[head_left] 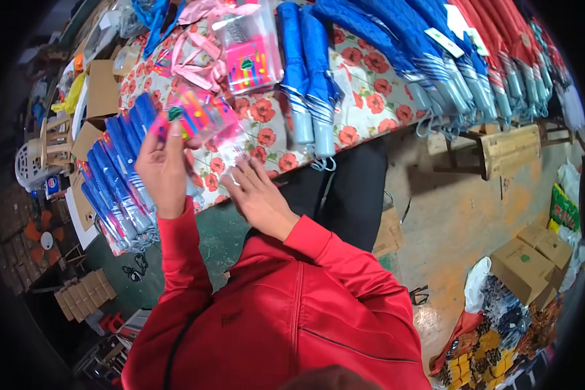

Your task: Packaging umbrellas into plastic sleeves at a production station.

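Observation:
My left hand (157, 170) is closed, thumb on top, on a flat pink packet (205, 118) with a multicoloured print and a clear plastic end. It holds the packet above the table's near edge, and motion blurs it somewhat. My right hand (261, 200) lies just below the packet's clear end with its fingers stretched out; whether they touch the plastic I cannot tell. Beyond the packet is a stack of similar pink printed packets in clear plastic (250, 62). Two folded blue umbrellas (313, 84) with grey handles lie right of that stack.
The table's flowered cloth (263, 110) carries several blue umbrellas (429, 58) and red umbrellas (510, 49) at the right, and more blue umbrellas (120, 172) at the left. Pink ribbon-like strips (201, 55) lie behind. A wooden bench (510, 151) and cardboard boxes (530, 263) stand at the right.

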Demonstrator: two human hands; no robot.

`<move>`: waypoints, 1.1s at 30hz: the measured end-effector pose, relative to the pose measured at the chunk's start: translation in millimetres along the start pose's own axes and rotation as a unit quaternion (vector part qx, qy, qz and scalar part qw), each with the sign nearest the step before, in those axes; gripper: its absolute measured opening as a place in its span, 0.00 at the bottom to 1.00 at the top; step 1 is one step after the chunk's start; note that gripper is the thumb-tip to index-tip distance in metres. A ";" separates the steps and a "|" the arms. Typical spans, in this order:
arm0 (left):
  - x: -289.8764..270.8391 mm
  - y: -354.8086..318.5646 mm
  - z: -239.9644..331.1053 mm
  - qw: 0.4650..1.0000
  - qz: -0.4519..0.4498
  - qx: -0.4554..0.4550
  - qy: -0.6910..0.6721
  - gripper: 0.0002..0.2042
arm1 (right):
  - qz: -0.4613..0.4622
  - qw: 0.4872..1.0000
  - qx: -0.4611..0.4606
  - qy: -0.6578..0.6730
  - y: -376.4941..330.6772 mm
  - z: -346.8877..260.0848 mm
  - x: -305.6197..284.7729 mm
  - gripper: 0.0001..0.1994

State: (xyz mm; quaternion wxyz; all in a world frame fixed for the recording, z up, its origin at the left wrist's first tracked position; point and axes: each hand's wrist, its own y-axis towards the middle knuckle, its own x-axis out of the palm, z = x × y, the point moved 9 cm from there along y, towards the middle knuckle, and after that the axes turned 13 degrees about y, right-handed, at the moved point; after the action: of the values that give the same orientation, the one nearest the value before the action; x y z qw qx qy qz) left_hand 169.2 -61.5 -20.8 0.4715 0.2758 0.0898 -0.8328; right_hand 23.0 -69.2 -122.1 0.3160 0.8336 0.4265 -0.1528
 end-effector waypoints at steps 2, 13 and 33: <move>-47.4 6.6 23.3 0.990 0.075 0.082 0.082 0.16 | 0.008 1.000 -0.006 0.003 5.7 8.1 15.3 0.20; -195.8 -38.5 4.4 0.979 0.183 0.076 -0.054 0.11 | 0.074 0.993 -0.091 -0.027 124.8 22.3 60.1 0.22; -7.0 -156.3 10.6 0.891 -0.395 0.061 -0.214 0.10 | 0.283 0.902 0.327 0.013 -54.5 97.2 -135.2 0.27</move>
State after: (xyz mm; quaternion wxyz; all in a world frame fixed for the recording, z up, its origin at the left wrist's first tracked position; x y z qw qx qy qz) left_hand 37.6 23.6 -25.5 0.0935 0.0614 0.0371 -0.9930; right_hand -99.3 -192.4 -146.0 0.0502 0.9774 0.1029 -0.1775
